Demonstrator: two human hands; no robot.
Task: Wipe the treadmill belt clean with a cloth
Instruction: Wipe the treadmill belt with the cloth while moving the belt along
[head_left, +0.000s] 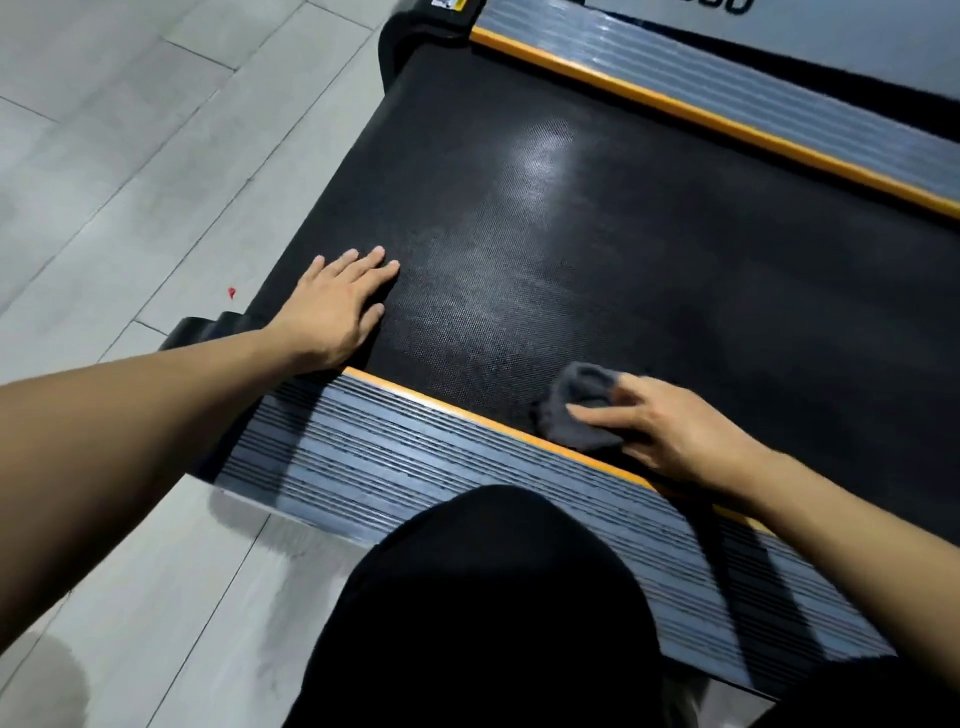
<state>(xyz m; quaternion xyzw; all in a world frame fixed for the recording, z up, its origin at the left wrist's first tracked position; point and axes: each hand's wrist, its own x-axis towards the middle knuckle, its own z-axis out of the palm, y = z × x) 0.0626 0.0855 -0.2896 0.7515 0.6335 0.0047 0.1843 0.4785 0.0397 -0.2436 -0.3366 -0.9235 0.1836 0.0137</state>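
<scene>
Down at the near edge of the treadmill belt (597, 249), beside the orange-trimmed side rail (415, 457), I am pressing a small grey cloth (576, 410) onto the rubber with my right hand (680, 431). That hand's fingers are lying spread over the bunched cloth and holding it down rather than pinching it. My left hand (337, 306) is resting flat and open on the belt near its rear corner, fingers together and pointing across the belt, well apart from the cloth; I judge it is bracing me.

As for progress, I am reading the pale, hazy streaks across the middle of the belt as smears or film, though some of that could be light glare. The dark stretch toward the far rail (727, 98) is showing no clear sign either way, so I cannot tell how much has been covered. My guess is that the wiping is under way but a good part of the belt is left.

Around the treadmill, pale grey floor tiles (130, 156) are running off to my left, with a tiny red speck (231, 293) lying on one. My dark-clothed knee (493, 597) is filling the bottom of the view.
</scene>
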